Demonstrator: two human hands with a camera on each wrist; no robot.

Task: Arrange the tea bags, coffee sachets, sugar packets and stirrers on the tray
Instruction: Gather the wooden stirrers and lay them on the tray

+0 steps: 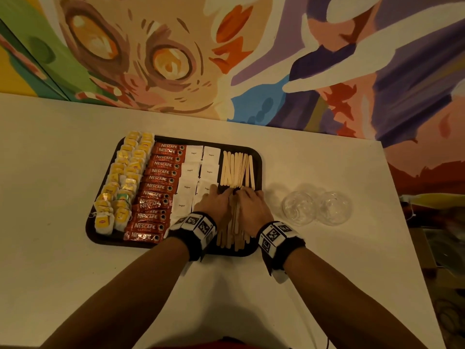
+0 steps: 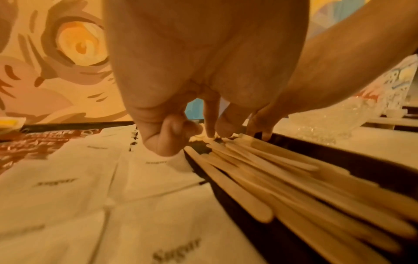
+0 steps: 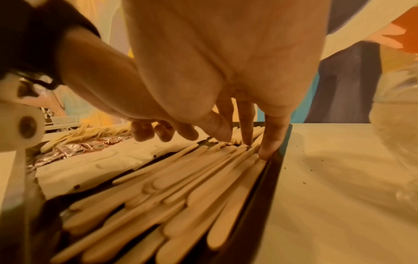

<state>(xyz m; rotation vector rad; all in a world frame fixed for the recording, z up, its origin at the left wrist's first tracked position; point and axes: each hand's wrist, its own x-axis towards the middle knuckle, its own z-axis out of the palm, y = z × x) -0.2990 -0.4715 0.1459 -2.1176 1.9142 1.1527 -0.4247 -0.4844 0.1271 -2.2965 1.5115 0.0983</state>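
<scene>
Head view: both forearms reach forward over the near edge of the dark rectangular tray [image 1: 259, 157]. The left hand [image 1: 214, 205] and right hand [image 1: 251, 205] lie side by side, palms down, fingers extended onto the near group of flat wooden stirrers [image 1: 232, 235]; neither closes round anything. On the tray, from its left edge rightward: yellow tea bags [image 1: 123, 182] in two columns, red coffee sachets [image 1: 158, 187] overlapped in one column, white paper sugar packets [image 1: 191, 170], then a far group of stirrers at the tray's right edge. Two clear glass bowls [image 1: 317, 209] stand on the white table [image 1: 63, 273], right of the tray.

Left wrist view: the left hand's fingertips [image 2: 210, 132] touch the stirrers' far ends; some fingers curl loosely, gripping nothing.

Right wrist view: the right hand's fingertips [image 3: 269, 151] press down on the stirrers beside the tray's right rim, fingers straight.
</scene>
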